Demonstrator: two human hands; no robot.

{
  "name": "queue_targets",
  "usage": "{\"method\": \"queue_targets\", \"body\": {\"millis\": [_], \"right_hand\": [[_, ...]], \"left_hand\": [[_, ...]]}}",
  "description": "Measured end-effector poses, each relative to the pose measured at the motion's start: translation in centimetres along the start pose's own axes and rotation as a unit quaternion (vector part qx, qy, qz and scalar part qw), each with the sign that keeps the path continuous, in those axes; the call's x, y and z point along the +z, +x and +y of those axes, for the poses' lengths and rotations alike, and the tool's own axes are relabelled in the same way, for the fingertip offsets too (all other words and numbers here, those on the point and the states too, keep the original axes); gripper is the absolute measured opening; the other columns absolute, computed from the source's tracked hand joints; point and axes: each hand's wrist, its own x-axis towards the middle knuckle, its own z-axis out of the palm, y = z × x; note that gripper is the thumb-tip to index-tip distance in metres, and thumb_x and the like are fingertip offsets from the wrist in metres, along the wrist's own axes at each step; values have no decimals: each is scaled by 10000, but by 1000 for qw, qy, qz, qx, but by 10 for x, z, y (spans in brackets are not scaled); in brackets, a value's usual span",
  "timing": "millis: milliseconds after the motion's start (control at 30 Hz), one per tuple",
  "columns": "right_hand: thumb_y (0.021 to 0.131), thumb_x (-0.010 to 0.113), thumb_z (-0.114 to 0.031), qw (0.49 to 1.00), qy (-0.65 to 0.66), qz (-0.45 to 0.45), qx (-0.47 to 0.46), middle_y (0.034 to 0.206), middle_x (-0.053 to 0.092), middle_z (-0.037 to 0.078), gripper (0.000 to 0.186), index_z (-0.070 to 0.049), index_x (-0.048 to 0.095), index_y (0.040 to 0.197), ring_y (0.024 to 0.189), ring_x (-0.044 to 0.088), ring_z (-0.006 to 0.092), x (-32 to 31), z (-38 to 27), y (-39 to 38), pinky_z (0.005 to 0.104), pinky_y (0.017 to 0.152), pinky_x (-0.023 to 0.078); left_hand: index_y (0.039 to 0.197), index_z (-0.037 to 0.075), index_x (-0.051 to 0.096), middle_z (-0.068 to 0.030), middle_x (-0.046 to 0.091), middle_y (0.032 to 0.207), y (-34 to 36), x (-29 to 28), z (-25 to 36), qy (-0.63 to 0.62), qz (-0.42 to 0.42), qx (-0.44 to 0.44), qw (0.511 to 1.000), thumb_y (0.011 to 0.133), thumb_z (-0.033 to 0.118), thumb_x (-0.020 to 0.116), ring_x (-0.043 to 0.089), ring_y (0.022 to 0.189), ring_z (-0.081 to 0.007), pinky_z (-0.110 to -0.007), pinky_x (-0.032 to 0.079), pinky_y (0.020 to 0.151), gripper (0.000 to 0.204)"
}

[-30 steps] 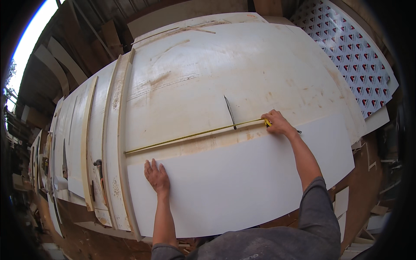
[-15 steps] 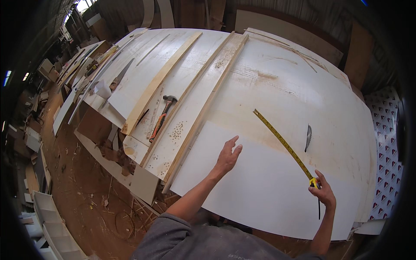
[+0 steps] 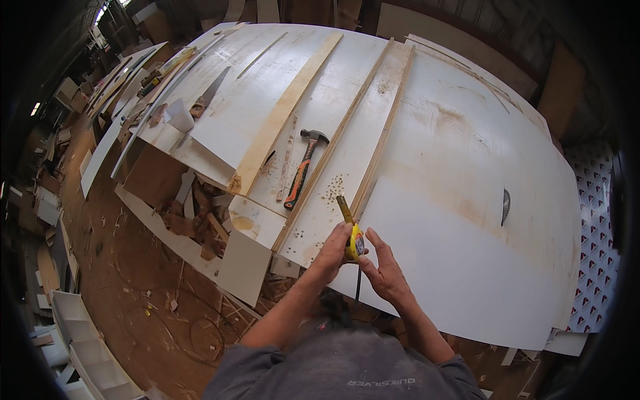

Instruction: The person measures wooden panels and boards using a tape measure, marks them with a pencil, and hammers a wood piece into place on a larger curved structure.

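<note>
Both hands meet over the near edge of the white sheet (image 3: 453,273). Between them is a yellow tape measure (image 3: 354,244), with only a short length of its blade sticking out and a dark strap hanging below. My left hand (image 3: 331,252) is closed on the case from the left. My right hand (image 3: 388,275) is close against its right side, fingers stretched and apart, the thumb near or touching the case. A claw hammer (image 3: 305,170) with an orange and black handle lies beyond the left hand. Beside it rests a thin worn ruler-like strip (image 3: 287,160).
Long wooden strips (image 3: 287,113) cross the big white panel (image 3: 487,133). A dark toothed blade piece (image 3: 506,207) lies on its right part. A handsaw (image 3: 212,92) and a white container (image 3: 179,116) are far left. Offcuts litter the brown floor (image 3: 160,287).
My right hand has brought the tape measure left to my left hand, which now grips it. The long blade has drawn in to a short stub. The view has shifted somewhat.
</note>
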Motion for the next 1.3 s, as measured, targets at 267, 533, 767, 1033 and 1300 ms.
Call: {"method": "queue_targets", "body": {"millis": [267, 533, 767, 1033, 1300], "right_hand": [[971, 580, -196, 943, 153, 196, 220, 1122, 630, 135, 435, 13, 501, 1344, 932, 643, 176, -43, 75, -89, 317, 839, 519], [1004, 536, -283, 759, 85, 493, 417, 994, 618, 67, 331, -34, 538, 1222, 845, 619, 128, -83, 168, -295, 273, 689, 510], [988, 495, -485, 517, 368, 632, 445, 1273, 549, 91, 524, -97, 437, 1336, 1104, 551, 240, -92, 249, -357, 418, 962, 444], [957, 536, -521, 471, 441, 690, 330, 1456, 459, 97, 699, -54, 384, 1454, 1302, 468, 272, -154, 318, -393, 425, 1096, 389], [1007, 521, -395, 507, 519, 627, 283, 1365, 540, 96, 527, -42, 451, 1392, 1222, 540, 279, -200, 347, -432, 446, 1024, 465]], "left_hand": [[1178, -14, 594, -292, 639, 1110, 105, -169, 147, 569, 273, 56, 774, 970, 654, 323, 602, 1078, -429, -479, 442, 950, 750], [1402, 87, 442, -255, 511, 1286, 152, -175, 102, 750, 337, 6, 570, 899, 637, 467, 583, 1116, -480, -538, 464, 943, 746], [1453, 87, 398, -268, 434, 1397, 121, -159, 97, 772, 341, 87, 529, 912, 551, 533, 469, 1265, -453, -514, 407, 1035, 725], [1459, 127, 427, -216, 314, 1529, -2, 50, -94, 751, -116, 244, 602, 888, 460, 656, 246, 1443, -398, -516, 252, 1153, 699], [1460, 175, 445, -118, 304, 1571, -27, 78, -209, 788, 6, 283, 547, 973, 466, 504, 244, 1469, -282, -523, 163, 1181, 570]]}}
